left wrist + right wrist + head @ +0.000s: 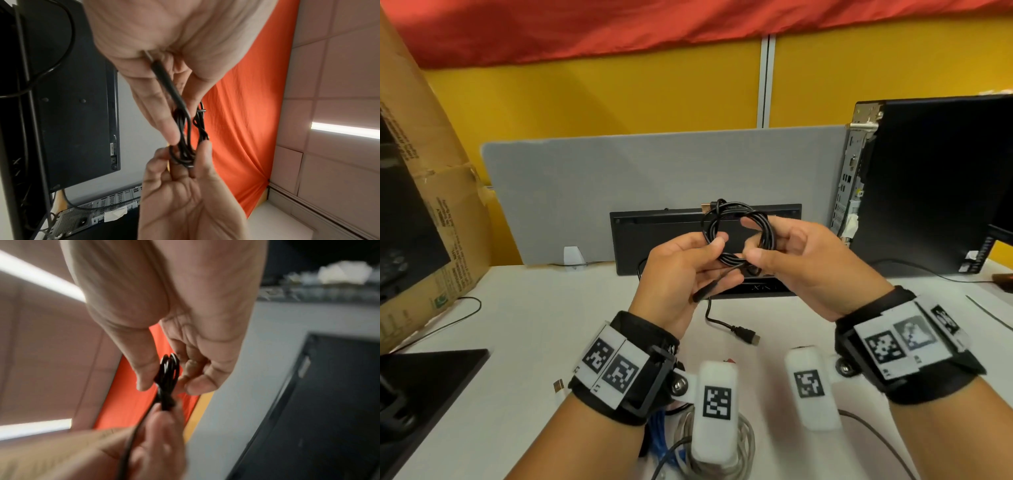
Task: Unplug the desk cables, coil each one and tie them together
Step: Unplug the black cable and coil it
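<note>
A thin black cable [738,233] is wound into a small coil that I hold up over the desk in both hands. My left hand [688,267] pinches the coil's left side, and the cable's plug end [705,291] runs down through its palm. My right hand [784,253] pinches the coil's right side between thumb and fingers. In the left wrist view the black coil [185,142] sits between the fingertips of both hands. In the right wrist view the coil [168,378] is pinched edge-on. A loose black HDMI plug [744,334] lies on the desk below.
An upturned black keyboard [654,240] leans on a grey divider [619,178]. A black computer tower [935,185] stands right, a cardboard box [431,205] left. Coiled grey and blue cables [674,442] lie near my wrists on the white desk [534,325].
</note>
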`<move>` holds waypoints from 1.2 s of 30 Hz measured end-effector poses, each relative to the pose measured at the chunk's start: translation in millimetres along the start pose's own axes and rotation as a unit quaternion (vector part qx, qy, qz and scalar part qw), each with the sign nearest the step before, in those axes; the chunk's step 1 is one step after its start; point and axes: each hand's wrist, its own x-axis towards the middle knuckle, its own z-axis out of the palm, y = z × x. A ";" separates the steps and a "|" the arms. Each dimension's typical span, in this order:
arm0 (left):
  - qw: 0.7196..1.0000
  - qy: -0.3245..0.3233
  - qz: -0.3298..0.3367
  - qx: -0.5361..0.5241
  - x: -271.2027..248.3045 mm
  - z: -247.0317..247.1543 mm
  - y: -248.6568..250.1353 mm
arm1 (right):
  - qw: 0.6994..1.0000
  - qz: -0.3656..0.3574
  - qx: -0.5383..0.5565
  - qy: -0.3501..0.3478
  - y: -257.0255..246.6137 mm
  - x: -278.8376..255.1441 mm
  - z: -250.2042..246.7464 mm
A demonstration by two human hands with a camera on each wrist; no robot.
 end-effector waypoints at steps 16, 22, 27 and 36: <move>0.959 0.058 0.079 0.265 4.5 2.0 -11.7 | 0.947 0.013 -0.316 0.060 1.1 -0.2 3.2; 0.950 0.088 0.129 0.270 -3.8 8.6 -1.8 | 0.969 0.048 -0.243 0.009 -7.1 -3.1 2.8; 0.934 0.102 0.080 0.331 -14.5 -5.3 2.9 | 0.948 0.098 -0.288 -0.093 -8.7 -4.1 -0.6; 0.799 -0.093 -0.099 0.586 -39.5 -34.4 12.9 | 0.847 0.156 -0.502 -0.073 3.1 0.2 0.0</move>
